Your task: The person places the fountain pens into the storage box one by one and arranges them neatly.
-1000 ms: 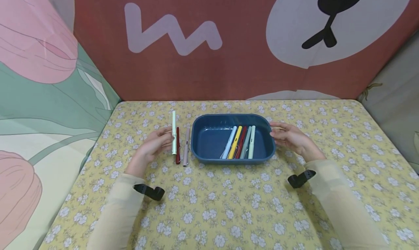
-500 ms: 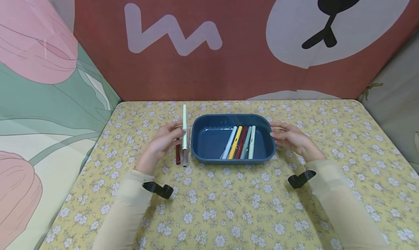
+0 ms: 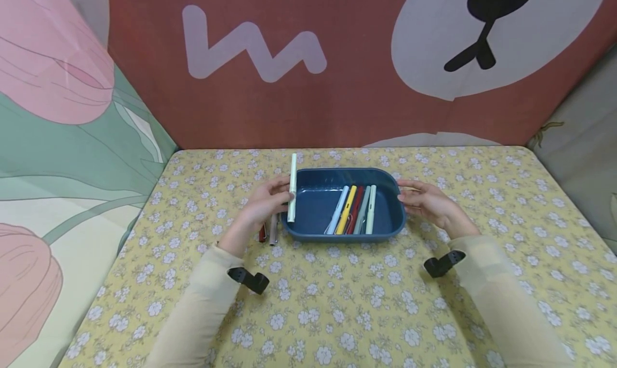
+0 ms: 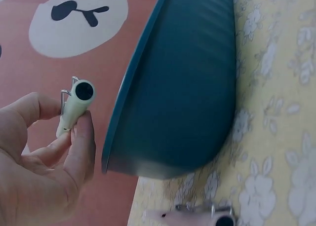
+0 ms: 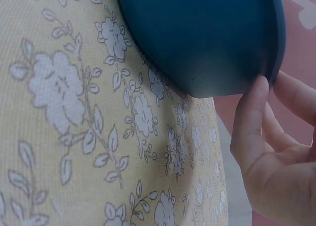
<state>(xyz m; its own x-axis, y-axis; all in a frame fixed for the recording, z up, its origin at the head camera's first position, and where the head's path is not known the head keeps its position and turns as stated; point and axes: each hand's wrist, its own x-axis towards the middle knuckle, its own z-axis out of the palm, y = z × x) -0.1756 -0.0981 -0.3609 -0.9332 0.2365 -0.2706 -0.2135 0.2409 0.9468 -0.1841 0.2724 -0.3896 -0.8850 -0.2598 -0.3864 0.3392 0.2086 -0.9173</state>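
My left hand [image 3: 266, 201] pinches a pale green pen [image 3: 292, 188] between thumb and fingers, above the left rim of a dark blue tray [image 3: 344, 238]. In the left wrist view the pen [image 4: 75, 103] points its dark round end at the camera, its metal clip showing. My right hand [image 3: 429, 204] holds the tray's right end, with the thumb on the outer wall [image 5: 212, 48] close to the rim. Inside the tray's right half lie a light blue pen [image 3: 337, 210], a yellow pen [image 3: 346, 210], a red pen [image 3: 355, 210], a grey-green pen [image 3: 362, 210] and another pale green pen [image 3: 370, 210].
Left of the tray, partly hidden under my left hand, a dark red pen [image 3: 262, 233] and a pinkish-grey pen [image 3: 273, 231] lie on the flowered yellow cloth [image 3: 318, 303]. A red printed backdrop [image 3: 356, 111] rises behind the table.
My left hand has carried the pale green pen rightward, from above the loose pens to over the tray's left rim. The right hand and the tray have stayed put.
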